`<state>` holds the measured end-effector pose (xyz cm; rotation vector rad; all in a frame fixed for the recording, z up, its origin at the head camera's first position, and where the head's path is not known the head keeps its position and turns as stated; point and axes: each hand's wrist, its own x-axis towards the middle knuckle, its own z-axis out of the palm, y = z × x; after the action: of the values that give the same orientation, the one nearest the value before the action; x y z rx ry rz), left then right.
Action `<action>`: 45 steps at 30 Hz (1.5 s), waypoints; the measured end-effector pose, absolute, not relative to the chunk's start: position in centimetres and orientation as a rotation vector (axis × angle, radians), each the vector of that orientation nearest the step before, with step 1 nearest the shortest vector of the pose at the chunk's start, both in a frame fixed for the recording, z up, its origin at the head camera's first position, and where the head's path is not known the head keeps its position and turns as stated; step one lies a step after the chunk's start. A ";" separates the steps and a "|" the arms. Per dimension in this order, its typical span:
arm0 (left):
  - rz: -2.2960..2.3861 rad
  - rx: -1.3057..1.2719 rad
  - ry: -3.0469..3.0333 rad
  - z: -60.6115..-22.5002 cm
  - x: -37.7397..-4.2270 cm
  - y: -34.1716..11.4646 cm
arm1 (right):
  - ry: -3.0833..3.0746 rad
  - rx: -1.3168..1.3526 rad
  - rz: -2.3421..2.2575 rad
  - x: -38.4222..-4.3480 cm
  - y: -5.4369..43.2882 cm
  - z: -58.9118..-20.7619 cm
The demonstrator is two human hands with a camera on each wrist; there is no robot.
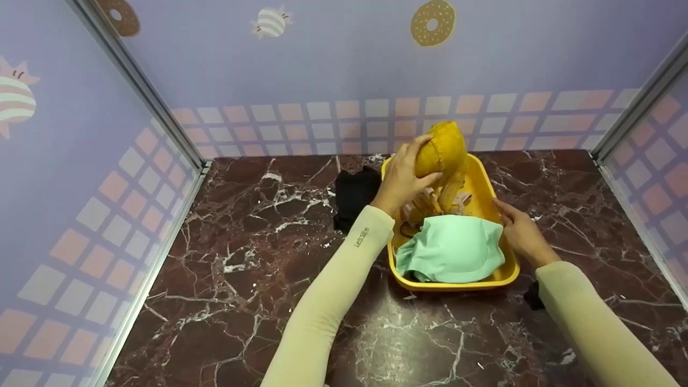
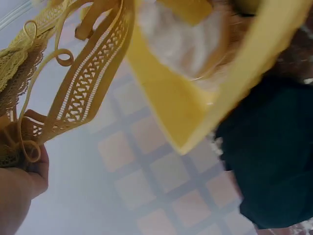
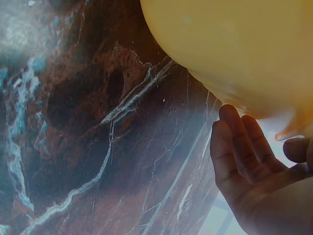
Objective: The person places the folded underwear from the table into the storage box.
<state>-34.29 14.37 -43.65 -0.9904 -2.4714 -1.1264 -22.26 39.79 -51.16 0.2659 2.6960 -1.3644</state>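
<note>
A yellow bra [image 1: 442, 153] with moulded cups and lacy straps is held up over the yellow basin [image 1: 486, 188]. My left hand [image 1: 400, 177] grips it, and the left wrist view shows its openwork lace band [image 2: 80, 93] hanging down. A mint-green bra [image 1: 457, 250] lies in the near part of the basin, beside beige or pinkish strappy garments partly hidden by the yellow one. My right hand [image 1: 520, 231] is at the basin's right side. In the right wrist view its nearly straight fingers [image 3: 239, 147] touch the outer wall under the rim.
A black garment [image 1: 355, 196] lies left of the basin on the dark red marbled table [image 1: 258, 258]. A small black item [image 1: 533, 295] sits beside the right sleeve. Patterned purple panels [image 1: 344, 59] stand behind and at both sides.
</note>
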 end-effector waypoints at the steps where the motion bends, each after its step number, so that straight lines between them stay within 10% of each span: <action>1: -1.110 -0.981 -2.500 -44.1 -34.4 14.4 | 2.699 0.266 -1.365 -22.3 39.8 -51.2; 28: -0.777 -1.233 -3.185 -48.6 -34.7 13.4 | 2.775 0.220 -1.329 -22.3 39.6 -51.4; 45: -0.625 -0.595 -3.072 -50.0 -37.2 7.0 | 2.780 0.235 -1.316 -22.3 39.6 -51.5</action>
<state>-37.21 6.98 -50.04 -0.5946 -3.0723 -0.6250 -22.32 39.62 -51.55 0.2347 2.7798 -1.3161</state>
